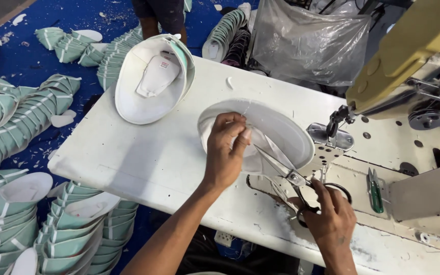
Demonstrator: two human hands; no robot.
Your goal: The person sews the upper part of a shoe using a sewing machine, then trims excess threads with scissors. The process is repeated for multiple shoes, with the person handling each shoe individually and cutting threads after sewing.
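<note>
While the left hand pinches the inner fabric of a white oval cap piece lying on the white tabletop, the right hand grips black-handled steel scissors, blades parted and pointing into the cap. Just beside it stands a sewing machine; green thread snips lie nearby. Another upturned white cap rests well apart.

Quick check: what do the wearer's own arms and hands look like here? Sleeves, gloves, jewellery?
Both are bare. The left hand and right hand wear no gloves, and no rings, watch or wristband show. Both forearms are uncovered as far as the head view reaches; no sleeve edge shows on either. Fingernails look short and plain. No tape, bandage or markings are visible.
</note>
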